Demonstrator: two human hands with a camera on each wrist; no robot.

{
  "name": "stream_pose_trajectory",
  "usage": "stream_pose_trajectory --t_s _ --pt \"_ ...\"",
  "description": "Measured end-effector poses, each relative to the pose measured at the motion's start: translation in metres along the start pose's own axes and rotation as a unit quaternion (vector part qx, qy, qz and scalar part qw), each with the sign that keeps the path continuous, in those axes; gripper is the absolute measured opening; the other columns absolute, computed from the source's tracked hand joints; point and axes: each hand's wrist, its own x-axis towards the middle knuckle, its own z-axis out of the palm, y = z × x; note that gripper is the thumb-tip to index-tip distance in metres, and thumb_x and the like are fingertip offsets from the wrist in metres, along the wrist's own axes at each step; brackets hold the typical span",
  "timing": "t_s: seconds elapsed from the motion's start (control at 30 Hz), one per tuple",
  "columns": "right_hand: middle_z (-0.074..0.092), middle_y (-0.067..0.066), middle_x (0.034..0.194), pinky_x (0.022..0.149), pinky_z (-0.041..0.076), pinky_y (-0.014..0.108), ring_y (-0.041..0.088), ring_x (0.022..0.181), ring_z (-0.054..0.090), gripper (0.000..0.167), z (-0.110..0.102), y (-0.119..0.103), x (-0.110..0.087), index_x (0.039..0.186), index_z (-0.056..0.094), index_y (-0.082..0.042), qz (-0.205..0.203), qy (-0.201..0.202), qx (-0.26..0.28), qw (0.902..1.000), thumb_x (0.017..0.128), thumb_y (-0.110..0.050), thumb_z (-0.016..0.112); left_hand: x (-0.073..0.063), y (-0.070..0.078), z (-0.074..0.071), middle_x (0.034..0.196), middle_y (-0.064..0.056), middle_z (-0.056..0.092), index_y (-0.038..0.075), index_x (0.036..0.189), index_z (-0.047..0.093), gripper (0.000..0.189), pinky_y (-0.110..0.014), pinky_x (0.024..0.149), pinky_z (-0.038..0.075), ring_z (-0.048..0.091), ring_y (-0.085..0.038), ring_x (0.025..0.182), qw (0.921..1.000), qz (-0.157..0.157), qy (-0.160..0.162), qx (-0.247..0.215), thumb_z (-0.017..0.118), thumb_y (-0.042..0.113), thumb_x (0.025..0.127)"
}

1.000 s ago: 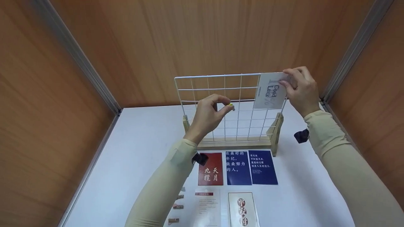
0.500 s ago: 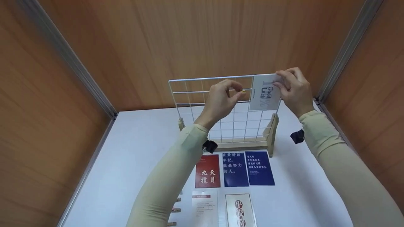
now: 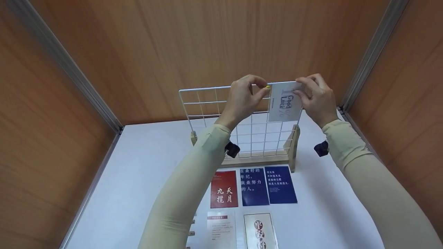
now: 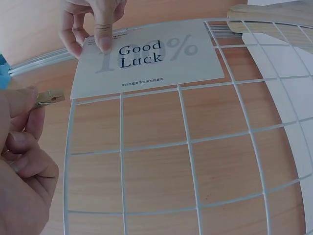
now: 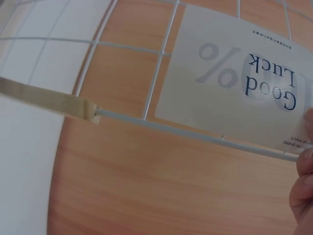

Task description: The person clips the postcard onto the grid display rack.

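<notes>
My left hand (image 3: 242, 98) pinches a small wooden clothespin (image 4: 50, 97) between thumb and forefinger; a yellow bit of it shows in the head view. The clothespin is at the card's upper left corner, apart from it in the left wrist view. My right hand (image 3: 318, 100) grips a white "Good Luck" card (image 3: 281, 105) by its upper right edge. The card lies turned sideways against the upper right corner of a white wire grid (image 3: 204, 89). In the right wrist view only some fingers (image 5: 305, 181) show at the card's edge.
A wooden stand (image 3: 258, 161) bears the grid upright. On the white table in front lie a red card (image 3: 224, 189), two blue cards (image 3: 254, 186), a white text card (image 3: 221, 228) and a cream card (image 3: 259, 228). More clothespins (image 3: 191, 233) lie beside my left sleeve.
My left hand has moved up and right with the clothespin, from the grid's middle to the card's upper left corner. The right hand keeps holding the card. The head view has shifted slightly.
</notes>
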Motion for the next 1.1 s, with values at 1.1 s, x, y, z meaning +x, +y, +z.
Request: stream_pose_trajectory --t_s 1.1 --pt "0.058 0.016 0.107 0.084 0.055 0.048 0.031 0.095 0.065 0.03 0.002 -0.008 -0.002 0.116 0.067 -0.002 0.011 -0.004 0.009 0.9999 0.088 -0.01 0.075 0.053 0.022 0.026 0.106 -0.003 0.069 0.007 0.105 0.074 0.013 -0.016 0.08 0.05 0.064 -0.012 0.093 0.9935 0.009 -0.09 0.069 0.067 0.014 0.095"
